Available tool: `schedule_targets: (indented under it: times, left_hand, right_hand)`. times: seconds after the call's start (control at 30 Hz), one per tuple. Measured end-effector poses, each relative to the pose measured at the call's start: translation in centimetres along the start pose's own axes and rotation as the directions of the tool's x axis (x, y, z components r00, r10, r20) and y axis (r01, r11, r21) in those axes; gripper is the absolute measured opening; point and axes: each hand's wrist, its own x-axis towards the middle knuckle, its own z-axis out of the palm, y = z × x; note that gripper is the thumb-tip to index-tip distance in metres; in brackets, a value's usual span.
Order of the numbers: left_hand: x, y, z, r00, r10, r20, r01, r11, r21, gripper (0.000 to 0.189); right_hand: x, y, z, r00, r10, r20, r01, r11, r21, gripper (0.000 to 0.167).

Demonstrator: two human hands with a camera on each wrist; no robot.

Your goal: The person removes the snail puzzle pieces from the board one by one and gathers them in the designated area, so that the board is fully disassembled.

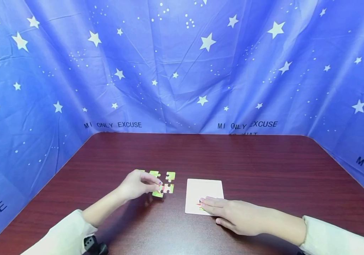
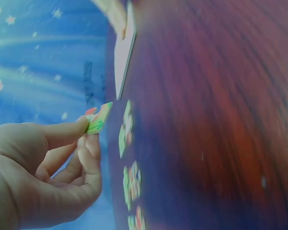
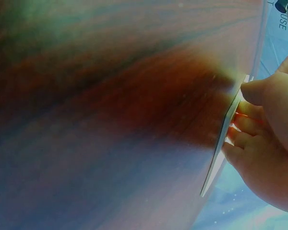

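Between thumb and fingertips my left hand [image 1: 135,185] pinches a green and red jigsaw puzzle piece [image 2: 100,120], raised above the table in the left wrist view. Around and behind that hand lie several loose puzzle pieces [image 1: 170,175] on the table, some partly hidden by the fingers. To their right is a square white puzzle board [image 1: 203,189]. My right hand [image 1: 244,216] lies with fairly straight fingers across the board's lower right part. Its fingertips rest at a small coloured puzzle piece [image 1: 202,208] near the lower edge, mostly covered by the hand.
The dark red-brown wooden table [image 1: 265,166] stretches out on all sides of the board. A blue curtain [image 1: 175,71] with white stars hangs behind the table and along both sides. A black strap [image 1: 94,245] sits at the left wrist.
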Motion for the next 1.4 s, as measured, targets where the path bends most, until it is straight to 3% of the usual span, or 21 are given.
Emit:
schedule_targets:
  times: [0.1,0.33,0.53,0.7,0.97,1.13,1.4]
  left_hand:
    - [-0.2,-0.7,-1.3,0.998,-0.063,-0.026,0.063,0.998,0.002,0.018]
    - [-0.6,-2.4,-3.7,0.987,-0.138,-0.084,0.139,0.99,0.009,0.022]
    - [-1.6,-3.3,-5.0,0.982,-0.189,-0.005,0.189,0.979,0.08,0.022]
    - [-2.2,-4.0,-5.3,0.976,-0.211,0.052,0.201,0.968,0.15,0.016]
    - [-2.6,-4.0,-5.3,0.982,-0.182,-0.06,0.191,0.941,0.28,0.015]
    - [-2.7,-4.2,-5.1,0.984,-0.145,-0.1,0.169,0.936,0.308,0.02]
    - [-2.7,-4.3,-5.1,0.982,-0.138,-0.13,0.173,0.931,0.322,0.019]
  right_hand:
    - [0.1,0.0,-0.1,1.0,-0.001,0.006,0.001,1.0,0.002,0.047]
    - [0.2,0.0,-0.2,1.0,0.003,0.022,-0.003,1.0,0.001,0.047]
    - [0.2,-0.1,-0.2,0.999,0.011,0.03,-0.011,1.0,0.003,0.048]
    - [0.2,-0.1,-0.2,0.999,0.015,0.029,-0.015,1.0,0.008,0.049]
    - [0.1,-0.1,-0.1,1.0,0.013,0.02,-0.013,1.0,0.008,0.048]
    - [0.1,0.0,0.0,1.0,0.011,0.009,-0.011,1.0,0.005,0.048]
    - [0.0,-0.1,0.0,1.0,0.001,-0.003,-0.001,1.0,-0.006,0.046]
